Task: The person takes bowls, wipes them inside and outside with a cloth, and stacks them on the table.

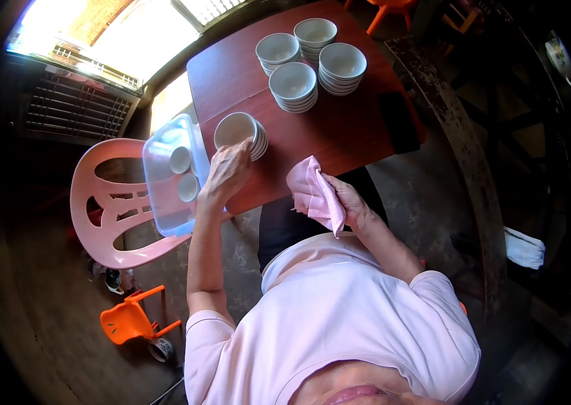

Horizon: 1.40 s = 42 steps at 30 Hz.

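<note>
My left hand point(230, 167) grips the near rim of the top bowl point(235, 130) in a tilted stack at the table's left front edge. Its fingertips go over the rim. A folded pink cloth point(316, 196) is held in my right hand point(348, 200), in front of my body just off the table's near edge. Farther back on the reddish-brown table point(231, 77) stand several stacks of white bowls, among them a front stack point(293, 82) and a right stack point(343, 62).
Left of the table, a clear plastic tub point(164, 199) with two small white cups point(180, 160) rests on a pink chair point(88, 209). A small orange chair point(125, 321) is on the floor at lower left. A long wooden bench point(457, 128) runs along the right.
</note>
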Tool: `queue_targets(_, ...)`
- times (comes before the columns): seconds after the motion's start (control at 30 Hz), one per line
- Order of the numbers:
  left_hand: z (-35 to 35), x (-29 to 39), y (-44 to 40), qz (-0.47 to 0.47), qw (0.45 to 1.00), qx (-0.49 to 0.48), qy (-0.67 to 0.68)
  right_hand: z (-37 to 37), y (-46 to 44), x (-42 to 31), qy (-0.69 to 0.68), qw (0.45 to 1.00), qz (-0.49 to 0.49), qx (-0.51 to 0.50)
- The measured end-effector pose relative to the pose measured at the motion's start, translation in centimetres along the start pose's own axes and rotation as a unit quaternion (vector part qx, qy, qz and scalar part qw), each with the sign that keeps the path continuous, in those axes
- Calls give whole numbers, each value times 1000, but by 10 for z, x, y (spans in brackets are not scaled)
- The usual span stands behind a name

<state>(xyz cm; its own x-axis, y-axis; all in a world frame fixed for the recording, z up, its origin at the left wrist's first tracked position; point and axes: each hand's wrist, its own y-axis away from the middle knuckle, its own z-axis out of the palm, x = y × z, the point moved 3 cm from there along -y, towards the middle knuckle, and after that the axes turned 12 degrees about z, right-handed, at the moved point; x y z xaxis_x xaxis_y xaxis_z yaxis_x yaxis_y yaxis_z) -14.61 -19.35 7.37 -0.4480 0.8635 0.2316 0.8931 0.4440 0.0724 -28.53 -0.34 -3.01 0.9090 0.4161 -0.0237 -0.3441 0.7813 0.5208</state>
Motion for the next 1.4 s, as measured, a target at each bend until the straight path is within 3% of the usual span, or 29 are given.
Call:
queue_targets(0.07, -4, 3, -2, -22, 999, -23, 26, -3, -8, 2, 5, 1000, 1, 4)
queue_targets(0.17, 12, -9, 1, 69, 994, 74, -53, 7, -6, 1, 52, 998, 3, 34)
queue_targets(0.27, -19, 6, 7, 17, 980, 199, 8, 7, -28, 0, 153, 987, -34, -47)
queue_targets(0.3, -14, -9, 12, -23, 968, 243, 56, -2, -41, -4, 212, 975, -53, -38)
queue_targets(0.33, -9, -22, 16, -87, 940, 301, 134, -4, -52, -12, 342, 936, -71, 46)
queue_targets(0.4, 22, -64, 23, -180, 860, 371, 301, 7, -69, -14, 357, 923, -127, 64)
queue_targets(0.43, 57, -93, 24, -154, 828, 355, 406, 14, -76, -15, 371, 919, -128, 43)
queue_targets(0.5, 73, -99, 16, -171, 662, 297, 667, 17, -100, -13, 340, 934, -108, -11)
queue_targets(0.53, 67, -79, 11, -207, 508, 244, 800, 31, -102, -13, 312, 945, -93, -38)
queue_targets(0.67, 76, -81, -1, -185, 489, 234, 819, 39, -131, -14, 328, 923, -195, -46)
queue_targets(0.77, 75, -92, -10, -230, 525, 241, 783, 43, -137, -14, 372, 902, -217, -19)
queue_targets(0.87, 79, -126, -27, -274, 545, 212, 764, 65, -139, -23, 275, 945, -169, -45)
queue_targets(0.9, 62, -118, -41, -270, 528, 238, 769, 71, -141, -30, 290, 942, -167, -21)
queue_targets(1.03, 36, -144, -86, -283, 607, 232, 705, 93, -173, -61, 260, 937, -223, -72)
queue_targets(1.27, 45, -191, -156, -200, 597, 154, 762, 110, -204, -90, 218, 916, -334, -50)
queue_targets(1.4, 37, -191, -162, -222, 602, 119, 758, 106, -208, -86, 208, 927, -310, -29)
